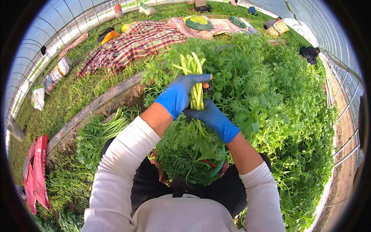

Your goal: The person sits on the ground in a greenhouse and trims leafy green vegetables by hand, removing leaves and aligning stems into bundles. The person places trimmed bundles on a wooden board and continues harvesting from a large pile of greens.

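Both my hands, in blue gloves with darkened fingers, grip one bunch of leafy greens (198, 97). Its pale cut stems point up and away from me, and its feathery leaves hang down towards my lap. My left hand (188, 90) wraps the stems in the upper part; a bare fingertip shows through the glove. Below it, my right hand (204, 114) closes around the stems from the right. Under the bunch, between my knees, more loose leaves lie at a green rim (222, 165), partly hidden. A pile of cut greens (98, 133) lies beside my left knee.
Dense growing greens (278, 95) fill the front and right. A wooden plank (98, 105) runs along the soil at left. Beyond lie a plaid blanket (136, 43), sacks (59, 69) and red plastic bags (37, 171). Several people work farther off under the greenhouse frame (345, 121).
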Motion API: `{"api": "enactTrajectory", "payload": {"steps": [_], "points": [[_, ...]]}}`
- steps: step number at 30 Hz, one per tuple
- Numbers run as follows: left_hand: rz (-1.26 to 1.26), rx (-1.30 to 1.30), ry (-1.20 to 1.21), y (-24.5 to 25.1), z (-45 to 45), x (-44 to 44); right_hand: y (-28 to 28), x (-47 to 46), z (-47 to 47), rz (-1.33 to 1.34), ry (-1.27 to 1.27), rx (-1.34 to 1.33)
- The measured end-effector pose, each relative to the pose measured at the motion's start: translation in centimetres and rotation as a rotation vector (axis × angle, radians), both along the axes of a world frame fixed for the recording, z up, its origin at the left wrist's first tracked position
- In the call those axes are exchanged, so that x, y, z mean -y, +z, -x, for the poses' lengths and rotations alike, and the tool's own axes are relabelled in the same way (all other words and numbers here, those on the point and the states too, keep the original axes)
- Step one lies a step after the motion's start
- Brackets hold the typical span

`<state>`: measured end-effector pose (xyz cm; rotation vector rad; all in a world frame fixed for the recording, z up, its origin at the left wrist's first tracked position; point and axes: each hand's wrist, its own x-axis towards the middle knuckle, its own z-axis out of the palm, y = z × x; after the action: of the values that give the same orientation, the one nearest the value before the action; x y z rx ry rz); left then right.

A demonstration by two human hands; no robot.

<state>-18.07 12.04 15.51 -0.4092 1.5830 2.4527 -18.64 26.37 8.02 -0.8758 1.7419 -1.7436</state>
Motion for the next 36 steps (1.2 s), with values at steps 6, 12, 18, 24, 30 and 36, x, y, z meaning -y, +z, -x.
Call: {"api": "enactTrajectory", "payload": {"steps": [6, 12, 18, 24, 30, 36], "points": [[-0.258, -0.236, -0.014, -1.0, -1.3, 3.6, -1.4, -1.8, 0.1, -0.257, 0.074, -0.277], [-0.402, -0.437, -0.359, -2.0, -3.3, 9.3, -0.8, -7.4, 3.0, -0.552, -0.008, -0.38], [-0.317, -0.476, -0.415, -2.5, -3.4, 9.4, 0.2, -7.3, 4.4, -0.443, -0.477, -0.145], [-0.368, -0.458, -0.349, -3.5, -2.6, 9.0, 0.5, -5.1, 4.2, -0.408, -0.665, -0.536], [0.102, -0.247, -0.092, -6.1, -2.3, 5.2, 2.1, -4.2, 4.0, -0.131, -0.707, -0.628], [0.104, -0.16, -0.074, -6.9, -3.8, 4.4, 6.0, -3.2, -1.1, -0.178, -0.549, -1.237]]}}
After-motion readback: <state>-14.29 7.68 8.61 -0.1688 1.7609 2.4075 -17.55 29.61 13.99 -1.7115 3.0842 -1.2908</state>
